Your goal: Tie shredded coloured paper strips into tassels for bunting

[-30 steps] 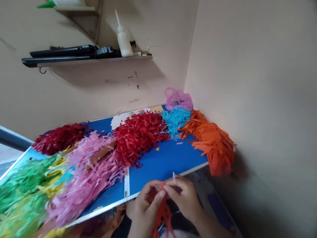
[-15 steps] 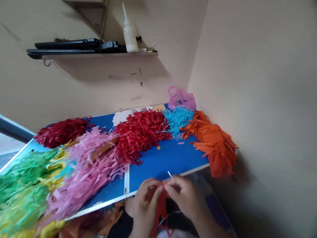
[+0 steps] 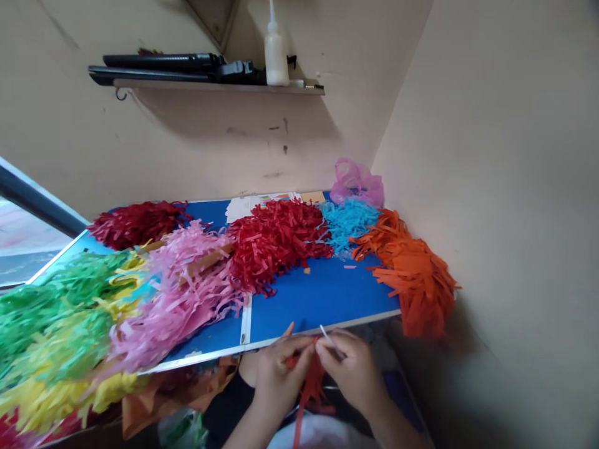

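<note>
Left forefinger [image 3: 290,328] has lifted, while the left hand [image 3: 281,374] stays curled, pinching red paper strips [image 3: 307,390]. The right hand [image 3: 353,374] grips a white stick [image 3: 329,337] at the strips' top. Both hands sit just below the blue board [image 3: 322,296], and fringed paper bunches [image 3: 178,299] cover most of it; the strips in hand lie apart from them.

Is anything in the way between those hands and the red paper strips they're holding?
Nothing visible does: the left hand and right hand are on the red paper strips, with a thin white stick held in the right hand.
</note>
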Demonstrator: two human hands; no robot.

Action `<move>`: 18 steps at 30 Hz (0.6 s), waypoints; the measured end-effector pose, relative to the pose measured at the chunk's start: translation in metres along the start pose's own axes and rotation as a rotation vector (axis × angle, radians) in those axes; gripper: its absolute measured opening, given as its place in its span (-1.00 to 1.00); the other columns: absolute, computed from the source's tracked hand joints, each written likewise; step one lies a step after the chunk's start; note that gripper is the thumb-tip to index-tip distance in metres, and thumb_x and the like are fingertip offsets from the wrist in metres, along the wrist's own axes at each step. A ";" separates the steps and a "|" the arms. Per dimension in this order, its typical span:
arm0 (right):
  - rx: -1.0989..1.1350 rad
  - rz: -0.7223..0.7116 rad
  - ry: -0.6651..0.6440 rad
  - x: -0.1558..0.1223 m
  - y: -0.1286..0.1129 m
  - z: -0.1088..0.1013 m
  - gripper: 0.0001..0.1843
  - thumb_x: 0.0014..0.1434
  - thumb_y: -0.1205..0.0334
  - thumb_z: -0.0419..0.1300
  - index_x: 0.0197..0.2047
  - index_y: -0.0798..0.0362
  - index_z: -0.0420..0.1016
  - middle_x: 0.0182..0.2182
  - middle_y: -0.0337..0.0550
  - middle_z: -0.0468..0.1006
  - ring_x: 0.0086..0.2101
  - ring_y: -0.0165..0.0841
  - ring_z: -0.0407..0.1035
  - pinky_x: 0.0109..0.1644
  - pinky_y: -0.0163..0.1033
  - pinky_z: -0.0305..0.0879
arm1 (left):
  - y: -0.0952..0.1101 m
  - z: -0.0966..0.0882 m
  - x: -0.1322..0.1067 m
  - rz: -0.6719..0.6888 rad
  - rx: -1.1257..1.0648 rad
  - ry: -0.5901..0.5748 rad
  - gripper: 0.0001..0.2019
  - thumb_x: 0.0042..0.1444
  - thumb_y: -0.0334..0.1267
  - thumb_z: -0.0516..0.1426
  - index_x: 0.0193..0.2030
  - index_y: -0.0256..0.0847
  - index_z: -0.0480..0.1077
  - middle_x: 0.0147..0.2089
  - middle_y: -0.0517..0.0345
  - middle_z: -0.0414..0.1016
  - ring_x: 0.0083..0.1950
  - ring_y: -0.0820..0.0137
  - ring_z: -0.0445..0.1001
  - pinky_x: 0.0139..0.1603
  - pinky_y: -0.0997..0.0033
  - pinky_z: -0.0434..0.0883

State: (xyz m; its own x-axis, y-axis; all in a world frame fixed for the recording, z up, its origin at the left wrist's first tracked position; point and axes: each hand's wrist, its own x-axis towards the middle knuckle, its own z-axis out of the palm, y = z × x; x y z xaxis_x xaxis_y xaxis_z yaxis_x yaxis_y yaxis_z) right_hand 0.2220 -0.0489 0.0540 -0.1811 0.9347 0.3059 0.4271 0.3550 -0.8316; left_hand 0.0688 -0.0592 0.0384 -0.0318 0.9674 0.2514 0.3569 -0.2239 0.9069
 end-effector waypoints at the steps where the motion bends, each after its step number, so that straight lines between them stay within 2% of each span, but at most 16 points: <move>1: -0.051 -0.027 0.025 -0.001 0.001 0.003 -0.75 0.12 0.37 0.09 -0.56 0.02 0.44 -0.59 -0.23 0.47 -0.53 -0.38 0.35 -0.41 -0.33 0.23 | 0.001 0.002 -0.001 -0.002 0.011 0.032 -0.85 0.04 -0.30 0.21 -0.35 0.03 0.62 -0.38 0.21 0.67 -0.36 0.25 0.63 0.16 0.03 0.41; 5: -0.180 -0.077 0.196 -0.007 0.007 0.018 -0.74 0.12 0.35 0.07 -0.59 0.01 0.35 -0.64 -0.26 0.36 -0.57 -0.41 0.27 -0.44 -0.34 0.20 | 0.005 0.013 -0.006 -0.064 -0.008 0.161 -0.91 0.00 -0.27 0.21 -0.46 -0.05 0.56 -0.44 0.19 0.64 -0.42 0.29 0.58 0.13 0.08 0.41; 8: -0.153 -0.046 0.290 -0.011 0.011 0.029 -0.72 0.18 0.29 0.07 -0.57 0.01 0.35 -0.65 -0.28 0.33 -0.60 -0.43 0.24 -0.48 -0.36 0.20 | 0.001 0.021 -0.009 -0.165 -0.141 0.237 -0.91 0.01 -0.19 0.22 -0.42 -0.12 0.51 -0.43 0.13 0.59 -0.38 0.29 0.55 0.02 0.17 0.46; 11: -0.085 0.006 0.335 -0.015 0.016 0.037 -0.76 0.18 0.26 0.10 -0.53 0.02 0.39 -0.63 -0.26 0.38 -0.59 -0.42 0.27 -0.47 -0.36 0.23 | -0.007 0.025 -0.010 -0.284 -0.348 0.147 -0.80 0.07 -0.10 0.19 -0.31 -0.19 0.48 -0.38 0.08 0.55 -0.34 0.30 0.53 -0.23 0.33 0.49; 13: -0.043 0.041 0.342 -0.016 0.020 0.040 -0.77 0.17 0.24 0.11 -0.51 0.02 0.40 -0.63 -0.25 0.41 -0.58 -0.40 0.28 -0.47 -0.35 0.24 | -0.012 0.026 -0.011 -0.318 -0.425 0.074 -0.77 0.08 -0.07 0.20 -0.32 -0.20 0.45 -0.37 0.07 0.54 -0.33 0.30 0.53 -0.28 0.37 0.48; 15: 0.000 0.096 0.338 -0.015 0.025 0.042 -0.77 0.18 0.22 0.10 -0.49 0.03 0.41 -0.61 -0.24 0.43 -0.57 -0.39 0.31 -0.47 -0.35 0.25 | -0.014 0.028 -0.013 -0.272 -0.405 0.104 -0.77 0.06 -0.06 0.22 -0.38 -0.19 0.44 -0.38 0.08 0.52 -0.32 0.29 0.52 -0.26 0.37 0.48; 18: 0.073 0.205 0.322 -0.013 0.029 0.039 -0.75 0.19 0.15 0.10 -0.48 0.04 0.42 -0.58 -0.20 0.48 -0.52 -0.35 0.35 -0.42 -0.32 0.29 | -0.013 0.031 -0.017 -0.113 -0.270 0.254 -0.79 0.05 -0.06 0.23 -0.43 -0.16 0.45 -0.32 0.05 0.53 -0.21 0.25 0.52 -0.13 0.31 0.47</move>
State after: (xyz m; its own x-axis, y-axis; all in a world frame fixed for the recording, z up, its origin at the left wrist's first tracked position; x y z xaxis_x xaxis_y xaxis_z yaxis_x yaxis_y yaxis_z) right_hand 0.2025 -0.0514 0.0076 0.1938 0.9485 0.2506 0.3592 0.1691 -0.9178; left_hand 0.0934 -0.0691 0.0121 -0.2996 0.9351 0.1894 0.0797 -0.1733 0.9816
